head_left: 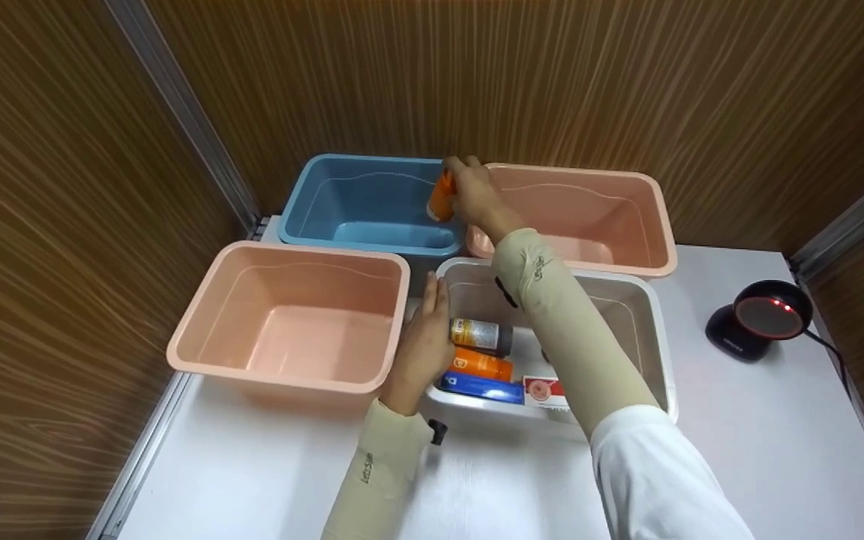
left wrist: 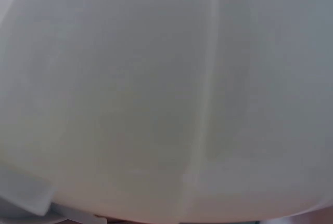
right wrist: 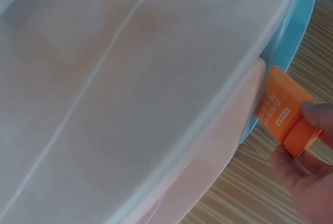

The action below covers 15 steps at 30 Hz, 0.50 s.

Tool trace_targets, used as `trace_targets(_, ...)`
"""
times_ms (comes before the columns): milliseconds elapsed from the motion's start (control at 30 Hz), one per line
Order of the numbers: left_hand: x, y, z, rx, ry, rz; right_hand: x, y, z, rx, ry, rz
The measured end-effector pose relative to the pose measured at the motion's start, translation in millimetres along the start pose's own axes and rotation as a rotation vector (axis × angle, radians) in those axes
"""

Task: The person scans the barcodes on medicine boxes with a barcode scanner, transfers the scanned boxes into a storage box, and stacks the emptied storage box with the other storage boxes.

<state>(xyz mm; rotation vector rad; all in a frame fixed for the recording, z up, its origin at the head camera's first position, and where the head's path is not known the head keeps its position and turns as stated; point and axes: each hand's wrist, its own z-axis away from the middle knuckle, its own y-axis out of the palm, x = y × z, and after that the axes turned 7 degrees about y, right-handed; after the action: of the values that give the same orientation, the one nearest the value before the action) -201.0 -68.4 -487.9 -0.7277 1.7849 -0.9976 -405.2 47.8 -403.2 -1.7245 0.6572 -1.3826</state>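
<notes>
White print marks an orange bottle (head_left: 441, 199) behind a white bin (head_left: 661, 337), which holds an orange tube (head_left: 482, 365) and a blue box (head_left: 481, 388); beyond the white bin, a blue tub (head_left: 372, 196) adjoins a pink tub (head_left: 578, 202) (a second pink tub (head_left: 312, 289) flanks its left), against brown, pale-streaked panels (head_left: 402, 75)

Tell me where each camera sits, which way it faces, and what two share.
Head: on the head, facing forward and down at the white bin and blue bin; left hand, right hand, forearms show.
Left wrist: on that wrist, close to a pale surface, likely the white bin; no hand plainly shows.
Right wrist: on that wrist, facing the white bin and orange tube; thumb and fingers show.
Head and right wrist share the orange tube, blue bin and right hand.
</notes>
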Motion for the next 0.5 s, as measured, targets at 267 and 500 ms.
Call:
trace_targets(267, 1.2, 3.8, 1.3, 0.011, 0.025, 0.010, -8.3, 9.0, 2.5, -0.037, -0.018, 0.072)
trace_targets(500, 5.0, 1.9, 2.3, 0.031, 0.012, 0.014, -17.4, 1.9, 14.4, -0.055, -0.025, 0.063)
